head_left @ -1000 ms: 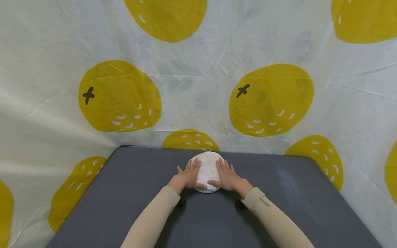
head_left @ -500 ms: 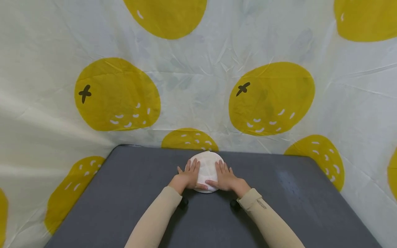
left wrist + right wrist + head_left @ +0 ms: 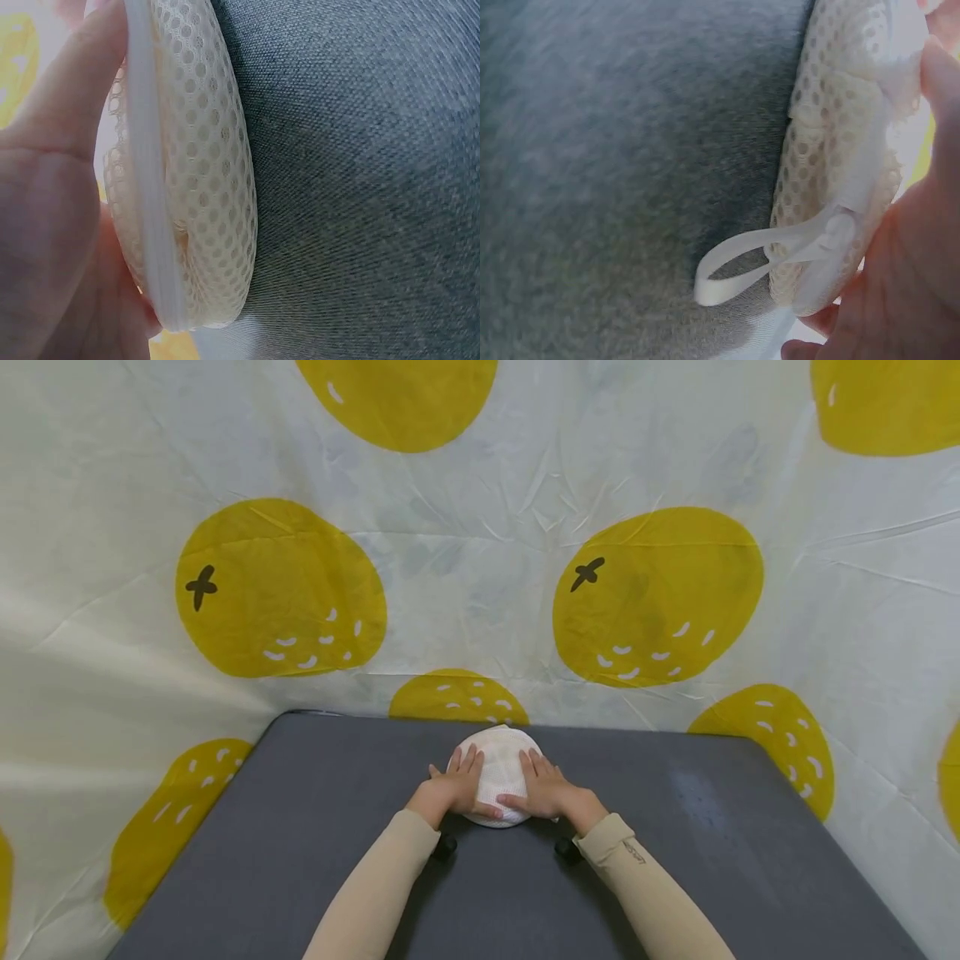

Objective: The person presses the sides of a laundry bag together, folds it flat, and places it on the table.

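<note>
Two bare hands lie flat on a round white mesh pouch (image 3: 500, 768), one on each side. The left hand (image 3: 453, 787) and the right hand (image 3: 545, 789) have their fingers straight and slightly spread, pointing away from the person. The palms press down on the pouch; neither hand pinches or curls round it. The thumbs reach toward each other across the near edge.

Under the hands, the pouch rests on a dark grey padded surface (image 3: 315, 827), close to its far edge. Behind that edge hangs a pale cloth backdrop (image 3: 480, 568) printed with large yellow fruit shapes. Beige sleeves (image 3: 375, 893) cover both forearms up to the wrists.

To do this pressing well, I would judge that both palms should bear down evenly, so the soft pouch flattens without sliding away toward the backdrop.

From the head camera the pouch looks like a plain white disc. The left wrist camera shows its honeycomb netting and a smooth white band running round its rim (image 3: 154, 225), with the fingers (image 3: 71, 90) laid along it. The right wrist camera alone shows a small white loop (image 3: 739, 266) sticking out from the pouch's edge onto the grey surface.
</note>
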Available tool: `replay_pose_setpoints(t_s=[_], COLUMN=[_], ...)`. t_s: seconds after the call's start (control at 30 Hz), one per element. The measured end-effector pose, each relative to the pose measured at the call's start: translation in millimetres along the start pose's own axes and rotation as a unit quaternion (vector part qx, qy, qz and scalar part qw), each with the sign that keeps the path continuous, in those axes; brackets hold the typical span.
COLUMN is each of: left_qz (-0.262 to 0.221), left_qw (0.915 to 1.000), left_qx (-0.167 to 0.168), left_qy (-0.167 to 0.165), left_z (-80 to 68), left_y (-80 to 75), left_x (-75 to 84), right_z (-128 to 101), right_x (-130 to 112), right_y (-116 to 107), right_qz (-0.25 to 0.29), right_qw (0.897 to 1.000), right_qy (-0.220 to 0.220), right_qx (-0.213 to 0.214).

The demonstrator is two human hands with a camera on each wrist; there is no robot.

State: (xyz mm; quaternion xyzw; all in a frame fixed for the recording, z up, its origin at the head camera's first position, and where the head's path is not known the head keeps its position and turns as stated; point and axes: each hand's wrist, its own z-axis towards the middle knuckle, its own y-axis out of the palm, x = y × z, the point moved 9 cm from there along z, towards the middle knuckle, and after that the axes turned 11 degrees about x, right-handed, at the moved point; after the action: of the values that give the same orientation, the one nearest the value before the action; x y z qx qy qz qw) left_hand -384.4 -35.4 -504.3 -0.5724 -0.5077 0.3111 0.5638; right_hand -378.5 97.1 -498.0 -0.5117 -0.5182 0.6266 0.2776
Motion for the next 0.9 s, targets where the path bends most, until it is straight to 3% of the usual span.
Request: replay_pose_setpoints(t_s=[0.33,0.57,0.73,0.9], left_qz=[-0.014,-0.01,-0.007,-0.009], left_qw=[0.9997,0.9999,0.9999,0.9999], left_qx=[0.02,0.013,0.012,0.011], left_qy=[0.009,0.0,0.003,0.003], left_z=[-0.2,-0.2,6.9,4.6], left_y=[1.8,2.0,8.3,4.9], left_x=[-4.0,-4.3,-6.4,-4.7], right_z=[8.8,21.3,23.3,25.2], right_x=[-1.9,2.9,7.1,8.0], right_y=[-6.2,-4.5,-4.3,-3.5], right_qz=[-0.068,-0.031,-0.005,0.006], right_qw=[0.997,0.998,0.999,0.999], right_qy=[-0.022,-0.052,-0.044,-0.032], right_qx=[0.005,-0.006,-0.021,-0.037])
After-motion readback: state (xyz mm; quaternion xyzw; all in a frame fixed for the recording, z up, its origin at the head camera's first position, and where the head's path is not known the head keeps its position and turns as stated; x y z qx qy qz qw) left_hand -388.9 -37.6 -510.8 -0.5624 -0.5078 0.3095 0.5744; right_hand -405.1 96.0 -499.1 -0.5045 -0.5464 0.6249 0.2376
